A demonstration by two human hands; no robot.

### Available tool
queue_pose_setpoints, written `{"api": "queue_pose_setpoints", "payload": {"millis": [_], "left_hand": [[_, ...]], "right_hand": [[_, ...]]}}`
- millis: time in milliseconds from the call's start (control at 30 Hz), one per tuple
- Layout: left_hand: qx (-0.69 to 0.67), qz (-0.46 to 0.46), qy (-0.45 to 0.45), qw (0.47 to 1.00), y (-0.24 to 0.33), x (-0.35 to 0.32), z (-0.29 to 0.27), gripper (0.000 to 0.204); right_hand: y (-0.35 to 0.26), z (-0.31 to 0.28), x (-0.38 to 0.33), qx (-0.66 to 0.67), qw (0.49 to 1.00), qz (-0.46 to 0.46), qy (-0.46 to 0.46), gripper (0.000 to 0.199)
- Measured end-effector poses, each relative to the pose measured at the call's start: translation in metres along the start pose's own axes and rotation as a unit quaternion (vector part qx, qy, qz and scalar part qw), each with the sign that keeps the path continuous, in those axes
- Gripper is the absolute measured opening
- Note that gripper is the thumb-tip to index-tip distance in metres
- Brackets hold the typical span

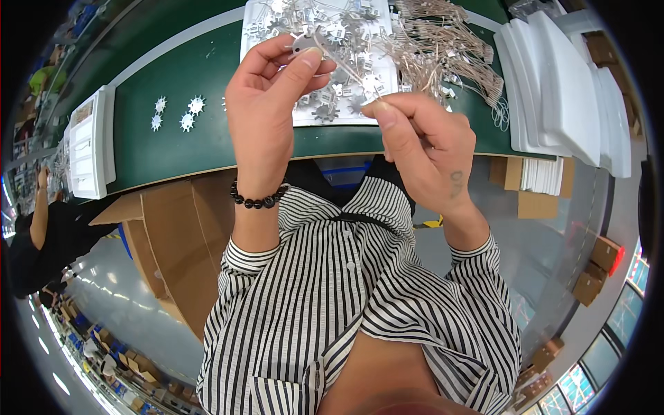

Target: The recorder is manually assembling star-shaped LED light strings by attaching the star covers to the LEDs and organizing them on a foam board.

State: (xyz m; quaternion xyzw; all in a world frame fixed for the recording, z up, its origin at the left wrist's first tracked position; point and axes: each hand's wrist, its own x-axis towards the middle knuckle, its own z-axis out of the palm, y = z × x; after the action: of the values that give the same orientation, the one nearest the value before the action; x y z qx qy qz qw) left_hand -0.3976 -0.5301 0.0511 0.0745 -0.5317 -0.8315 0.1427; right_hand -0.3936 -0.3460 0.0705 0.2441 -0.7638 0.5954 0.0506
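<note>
My left hand (266, 104) is raised over the green table and pinches a small grey star-shaped metal piece (302, 44) between thumb and fingers. A thin wire (344, 66) runs from that piece down to my right hand (422, 149), which pinches its other end between thumb and forefinger. Both hands hover in front of a white tray (252, 28) filled with several similar star-shaped pieces with wires. A black bead bracelet sits on my left wrist.
A bundle of thin wires (449, 48) lies right of the tray. White foam trays (567, 90) are stacked at the far right. Several loose star pieces (187, 121) lie on the green table (180, 152). Another white tray (90, 142) sits at left. Cardboard boxes (166, 228) stand below. A person stands at left.
</note>
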Motion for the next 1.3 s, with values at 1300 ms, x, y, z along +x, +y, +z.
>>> {"api": "queue_pose_setpoints", "payload": {"millis": [1300], "left_hand": [[0.112,0.119,0.023,0.986,-0.013,-0.001,-0.006,0.029]], "right_hand": [[0.004,0.019,0.011,0.224,0.951,0.214,-0.020,0.028]]}}
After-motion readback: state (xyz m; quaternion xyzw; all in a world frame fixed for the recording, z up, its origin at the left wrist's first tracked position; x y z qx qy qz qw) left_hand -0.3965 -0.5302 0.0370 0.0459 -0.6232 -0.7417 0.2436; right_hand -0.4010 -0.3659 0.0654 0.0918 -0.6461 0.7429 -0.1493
